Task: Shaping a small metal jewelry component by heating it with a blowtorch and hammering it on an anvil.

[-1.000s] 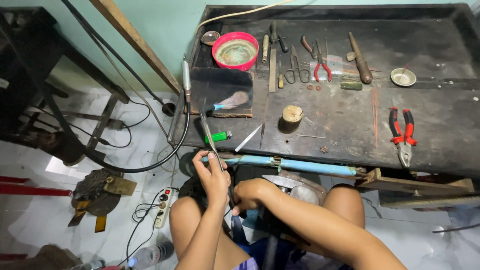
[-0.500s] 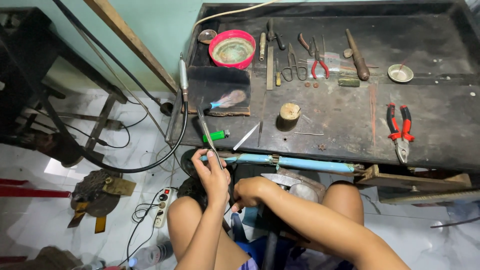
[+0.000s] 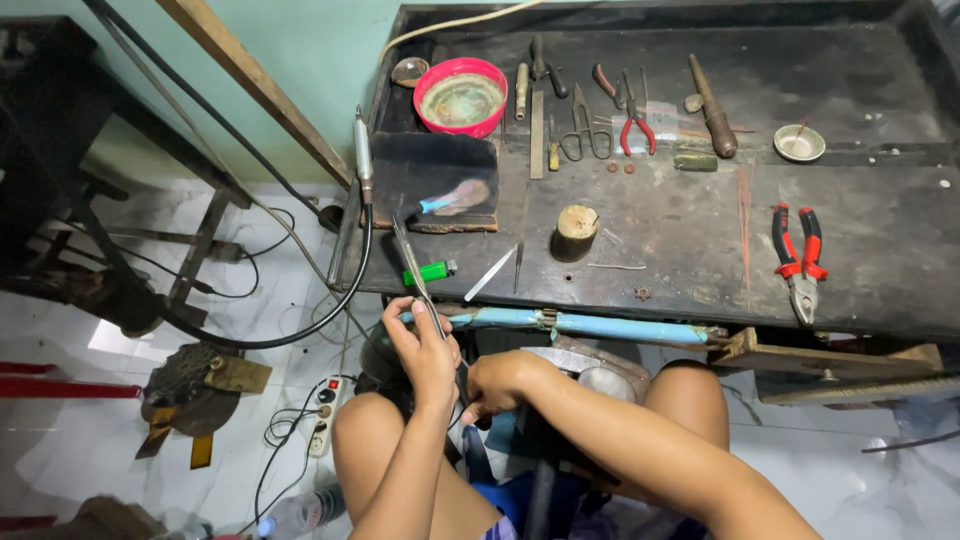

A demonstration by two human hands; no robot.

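Left hand (image 3: pixel 425 350) grips long thin grey metal tweezers (image 3: pixel 412 262), tilted

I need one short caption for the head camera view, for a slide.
Seated at a dark workbench, the left hand holds long tweezers while the right hand works beside it.

Bare arms w/o sleeves, bare knees, blue shorts

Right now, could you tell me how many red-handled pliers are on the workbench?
2: small red-handled pliers in the tool row near the back, and larger red-and-black pliers at the bench's right front.
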